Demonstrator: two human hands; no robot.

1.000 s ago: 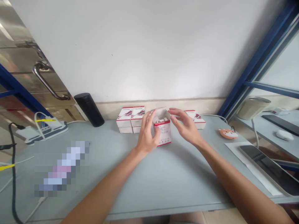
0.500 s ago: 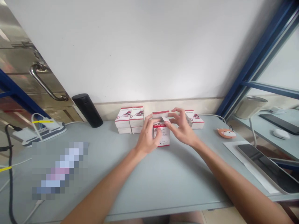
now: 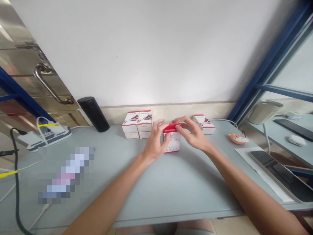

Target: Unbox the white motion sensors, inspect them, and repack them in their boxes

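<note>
Toward the far edge of the table (image 3: 171,186), midway along it and between two groups of boxes, stands the upright red-and-white carton (image 3: 174,144) marked DETECTOR. The left hand (image 3: 154,140) is curved round the carton's left side, thumb against the front face and fingers up by the top, a moderately narrow hold. The right hand (image 3: 192,130) has thumb and fingertips close together at the top right, touching the red flap (image 3: 173,126); whether they pinch it or merely press it, I cannot tell

To close the lid well, I would keep the left hand as a light brace so the walls stay square, line the flap's edge up with the inside of the front wall, and ease it down evenly from both corners. Pushing on one corner alone could crease the card or bow the front panel

Half a second ago the lid stood tilted up behind the opening, with a gap showing beneath it; now it has come forward and the red flap lies at the front rim, just above the lettering. The left boxes (image 3: 137,124) and right boxes (image 3: 207,126) remain by the far edge
</note>
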